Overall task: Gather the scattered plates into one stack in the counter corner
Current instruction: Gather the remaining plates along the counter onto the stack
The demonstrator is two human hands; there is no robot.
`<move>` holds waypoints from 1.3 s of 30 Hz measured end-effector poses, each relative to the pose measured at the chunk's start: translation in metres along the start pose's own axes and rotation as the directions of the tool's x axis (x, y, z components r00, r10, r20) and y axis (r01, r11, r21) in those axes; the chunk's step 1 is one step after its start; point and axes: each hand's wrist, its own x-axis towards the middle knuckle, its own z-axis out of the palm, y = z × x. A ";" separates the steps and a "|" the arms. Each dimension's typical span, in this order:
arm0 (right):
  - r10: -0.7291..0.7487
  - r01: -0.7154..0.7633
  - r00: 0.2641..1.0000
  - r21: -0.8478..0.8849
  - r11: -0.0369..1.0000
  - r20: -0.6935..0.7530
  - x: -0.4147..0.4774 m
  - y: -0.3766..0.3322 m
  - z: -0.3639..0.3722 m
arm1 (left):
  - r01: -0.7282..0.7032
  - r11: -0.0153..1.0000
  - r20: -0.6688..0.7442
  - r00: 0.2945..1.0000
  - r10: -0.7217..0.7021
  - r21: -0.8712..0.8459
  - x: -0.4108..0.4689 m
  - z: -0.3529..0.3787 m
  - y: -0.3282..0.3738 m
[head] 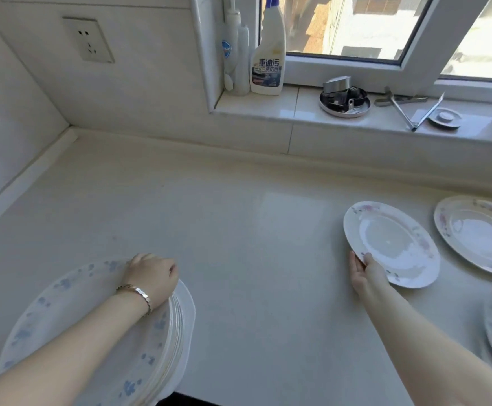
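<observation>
On the tiled windowsill (pixel 268 105) stand a white spray bottle (pixel 268 54) and a white pump bottle (pixel 233 48), with a round tray of metal bits (pixel 344 101) and steel tongs (pixel 414 112) further along. On the pale counter (pixel 239 230), a second pink-flowered white plate (pixel 479 232) lies far right. The left hand (pixel 151 276) reaches over a stack of blue-patterned white plates (pixel 92 332) at the near edge, well short of the corner, fingers curled over its far rim. The right hand (pixel 366 273) pinches the near rim of a pink-flowered white plate (pixel 391 241), thumb on top.
</observation>
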 end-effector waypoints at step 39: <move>0.533 0.790 0.612 -0.441 -0.425 0.584 -0.255 0.195 0.019 | 0.595 0.736 0.192 0.803 -0.565 -0.324 -0.118 -0.015 -0.145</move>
